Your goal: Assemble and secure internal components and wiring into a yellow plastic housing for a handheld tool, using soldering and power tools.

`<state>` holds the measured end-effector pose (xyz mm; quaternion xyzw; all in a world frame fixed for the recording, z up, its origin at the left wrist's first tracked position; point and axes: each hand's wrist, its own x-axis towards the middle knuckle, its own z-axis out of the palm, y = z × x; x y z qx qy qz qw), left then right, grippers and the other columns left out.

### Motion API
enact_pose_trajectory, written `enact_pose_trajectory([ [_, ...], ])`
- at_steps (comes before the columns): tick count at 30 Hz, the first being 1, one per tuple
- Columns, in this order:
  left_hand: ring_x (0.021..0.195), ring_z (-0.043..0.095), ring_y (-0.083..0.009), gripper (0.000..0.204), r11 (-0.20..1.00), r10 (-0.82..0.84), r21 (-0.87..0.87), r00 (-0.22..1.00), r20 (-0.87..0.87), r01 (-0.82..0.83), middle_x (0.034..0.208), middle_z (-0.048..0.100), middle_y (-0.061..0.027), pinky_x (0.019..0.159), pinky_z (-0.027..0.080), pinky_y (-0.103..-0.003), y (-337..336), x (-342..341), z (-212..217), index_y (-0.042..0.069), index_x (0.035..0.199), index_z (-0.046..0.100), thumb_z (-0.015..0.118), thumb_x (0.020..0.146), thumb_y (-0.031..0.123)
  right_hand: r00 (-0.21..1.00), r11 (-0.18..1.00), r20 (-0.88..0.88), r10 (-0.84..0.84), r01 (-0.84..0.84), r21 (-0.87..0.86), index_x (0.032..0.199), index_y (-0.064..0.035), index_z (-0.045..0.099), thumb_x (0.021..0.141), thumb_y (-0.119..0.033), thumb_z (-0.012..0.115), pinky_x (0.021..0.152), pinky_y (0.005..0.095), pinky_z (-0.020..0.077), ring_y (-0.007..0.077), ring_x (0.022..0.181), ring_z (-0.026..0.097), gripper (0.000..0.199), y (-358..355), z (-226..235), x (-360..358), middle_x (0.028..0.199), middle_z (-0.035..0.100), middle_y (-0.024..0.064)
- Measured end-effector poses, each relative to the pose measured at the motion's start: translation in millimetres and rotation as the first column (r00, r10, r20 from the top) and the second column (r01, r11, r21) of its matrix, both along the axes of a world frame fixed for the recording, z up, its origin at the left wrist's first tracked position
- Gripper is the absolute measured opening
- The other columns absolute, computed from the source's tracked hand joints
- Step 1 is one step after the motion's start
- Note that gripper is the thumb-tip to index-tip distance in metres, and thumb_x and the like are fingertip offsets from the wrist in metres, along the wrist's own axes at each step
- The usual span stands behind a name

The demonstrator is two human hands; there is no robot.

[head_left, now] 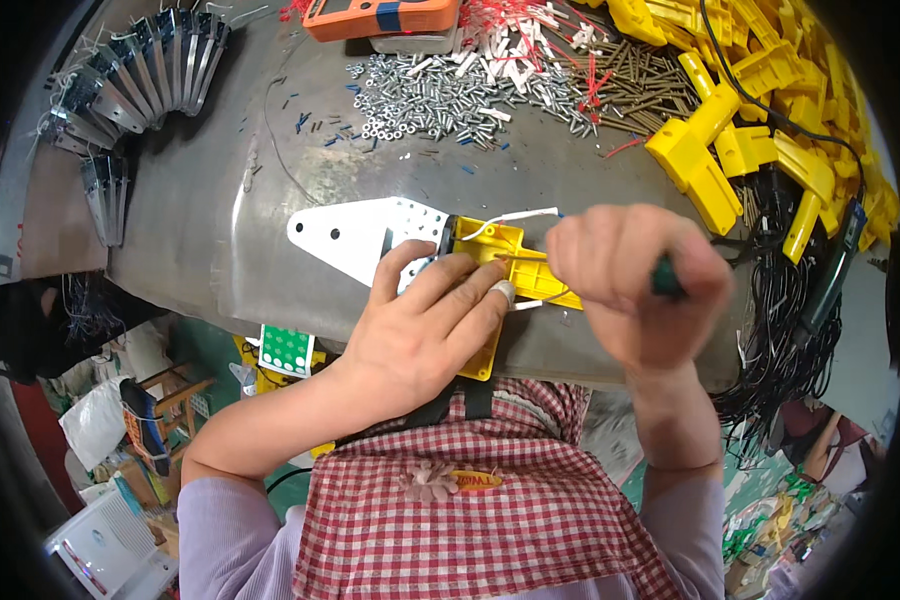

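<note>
A grey metal-topped workbench (pixel 570 180) fills the upper part of the view, crowded with parts along its far edge, and the person's red checked apron (pixel 480 510) shows at the near edge.

The left hand (pixel 425 325) lies flat and open, palm down, with its fingers pressing on a yellow plastic piece (pixel 505 250) near the front middle of the bench, holding it in place. One fingertip wears a pale wrap. The right hand (pixel 635 280) is clenched in a fist around a dark green tool handle (pixel 665 278), just to the right of the yellow piece; the working end of the tool is hidden behind the fist, so where it meets the piece cannot be told.

The yellow piece sits against a flat white metal plate (pixel 355 235) with small holes, which tapers to the left. A thin white wire (pixel 515 215) loops over the far side of the yellow piece.

Farther out, a heap of small silver screws and nuts (pixel 440 95) spreads across the far middle of the bench, with brown screws (pixel 635 85) to its right and red and white ties (pixel 530 30) behind. An orange device (pixel 380 15) lies at the far edge. A big pile of yellow plastic parts (pixel 760 90) fills the far right, with black cables (pixel 800 300) trailing down the right side. At the far left, a fan of grey metal brackets (pixel 135 75) stands in a curved row.
</note>
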<state>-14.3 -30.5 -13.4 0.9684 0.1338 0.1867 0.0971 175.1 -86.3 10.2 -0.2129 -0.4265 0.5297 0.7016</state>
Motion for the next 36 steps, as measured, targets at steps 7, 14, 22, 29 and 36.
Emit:
enact_pose_trajectory([
  [7,0.104,0.057,-0.0197,0.029,1.0,-0.018,-0.021,1.0,-0.002,0.018,0.115,0.063,-0.007,0.096,0.033,-0.047,-1,2,-3,0.006,0.103,0.06,0.058,0.075,0.015,0.996,0.991,0.02,-0.085,0.087,-0.103,0.057,-0.0033,0.04,0.097,-0.033,0.029,0.052,0.0314,0.0289,0.0172,0.049,0.034,0.05,3,17,-4,0.052,0.037,0.0056],
  [14,0.105,0.055,-0.0212,0.03,0.997,-0.062,-0.044,0.998,-0.026,0.061,0.111,0.062,-0.0108,0.094,0.034,-0.049,-3,4,2,0.003,0.104,0.059,0.057,0.076,0.014,0.982,0.965,0.103,0.159,-0.132,-0.227,0.058,-0.0037,0.04,0.097,-0.031,0.033,0.05,0.0288,0.0271,0.0135,0.049,0.034,0.048,8,18,7,0.055,0.041,0.0051],
  [22,0.059,0.061,-0.0233,0.026,0.482,0.2,-0.792,0.833,0.515,0.374,0.078,0.06,-0.0111,0.052,0.048,-0.033,34,57,94,0.004,0.089,0.059,0.066,0.065,0.012,0.922,0.931,0.321,0.215,-0.095,-0.351,0.065,-0.0024,0.052,0.094,-0.033,0.041,0.06,0.0301,0.0381,0.0173,0.062,0.048,0.043,15,37,0,0.065,0.05,0.007],
  [29,0.08,0.063,-0.0195,0.03,0.623,-0.043,-0.732,0.947,0.32,0.275,0.09,0.064,-0.0113,0.071,0.05,-0.03,54,88,63,0.001,0.1,0.061,0.062,0.077,0.019,0.964,0.924,0.264,-0.025,0.123,-0.361,0.109,-0.004,0.055,0.092,-0.017,0.055,0.09,0.0298,0.0425,0.0135,0.101,0.054,0.022,3,-4,12,0.107,0.058,0.0072],
  [36,0.075,0.056,-0.0242,0.059,0.96,0.028,-0.278,0.985,0.169,0.02,0.09,0.058,-0.0114,0.066,0.047,-0.037,13,59,34,0.0,0.122,0.046,0.075,0.071,0.011,0.04,0.773,0.979,-0.2,0.621,0.132,0.138,-0.0003,0.034,0.082,-0.04,0.067,0.108,0.0401,0.0287,0.0326,0.13,0.036,0.076,-19,37,82,0.136,0.042,0.0195],
])
